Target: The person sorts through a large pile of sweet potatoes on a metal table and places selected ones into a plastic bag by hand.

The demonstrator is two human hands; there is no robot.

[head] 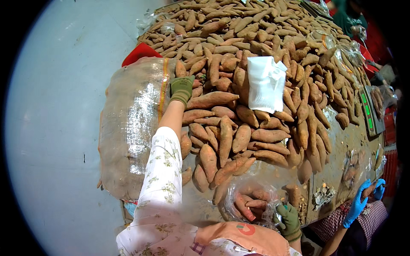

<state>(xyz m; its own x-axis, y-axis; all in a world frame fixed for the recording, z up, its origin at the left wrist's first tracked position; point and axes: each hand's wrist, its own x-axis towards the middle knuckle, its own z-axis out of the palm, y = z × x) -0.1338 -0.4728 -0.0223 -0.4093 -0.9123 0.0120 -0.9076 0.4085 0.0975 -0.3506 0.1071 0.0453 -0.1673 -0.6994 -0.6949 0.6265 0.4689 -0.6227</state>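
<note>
My left hand (182, 88), in a green knit work glove, reaches out to the pile of sweet potatoes (224, 137). It rests beside a large mesh sack (134, 128), and its fingertips are partly hidden among the roots. Close to my body, my right hand (288, 217), gloved the same way, grips the edge of a clear plastic bag (229, 201). Several reddish sweet potatoes (248, 204) lie inside that bag, whose mouth faces up. A stack of white plastic bags (266, 84) lies on the pile to the right of my left hand.
A digital scale (371, 112) with green displays stands at the table's right side. Nearby, a co-worker's blue-gloved hands (358, 198) hold a sweet potato. Another filled clear bag (354, 166) lies on the table. Another person (349, 19) stands at the far right. Something red (141, 52) shows behind the sack.
</note>
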